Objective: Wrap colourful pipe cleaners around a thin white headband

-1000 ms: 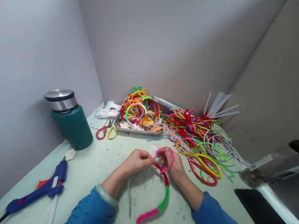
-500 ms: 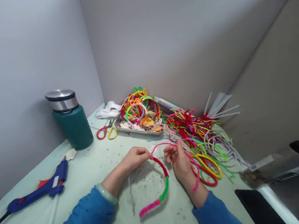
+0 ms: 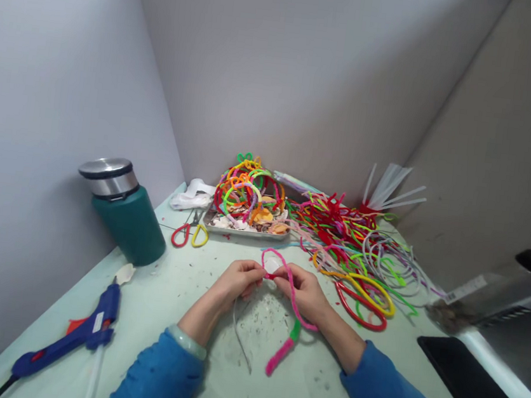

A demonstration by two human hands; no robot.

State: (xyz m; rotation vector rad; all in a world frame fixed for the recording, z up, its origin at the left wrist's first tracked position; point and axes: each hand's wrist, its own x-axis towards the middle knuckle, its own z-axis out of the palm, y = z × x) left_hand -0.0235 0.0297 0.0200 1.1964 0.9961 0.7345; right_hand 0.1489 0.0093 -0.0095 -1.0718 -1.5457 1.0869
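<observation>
Head view, single frame. Left hand (image 3: 237,280): fingers pinched shut on the top of a headband (image 3: 282,354), at the point where a pink pipe cleaner (image 3: 290,285) met it. Right hand (image 3: 305,293): fingers closed on the same pink pipe cleaner, which looped up above both hands and trailed down across the right hand toward the wrist. Headband: held low over the middle of the desk (image 3: 172,303), its wrapped end showing a green band and a pink tip hanging below the right hand, its bare grey end pointing down beneath the left hand. Both forearms in blue sleeves; pale bangle (image 3: 189,342) on the left wrist. Desk surface under the hands: pale green, strewn with small dark fibre scraps. Further back: metal tray (image 3: 243,229) heaped with finished multicoloured headbands; scissors (image 3: 189,234) with one red and one yellow handle just left of the tray; crumpled white material behind the scissors. Right of the tray: large loose pile of pipe cleaners (image 3: 356,247) in red, green, yellow and grey. Left side: teal flask (image 3: 123,211) with steel lid, standing upright; blue glue gun (image 3: 70,338) lying near the desk's front-left edge.
</observation>
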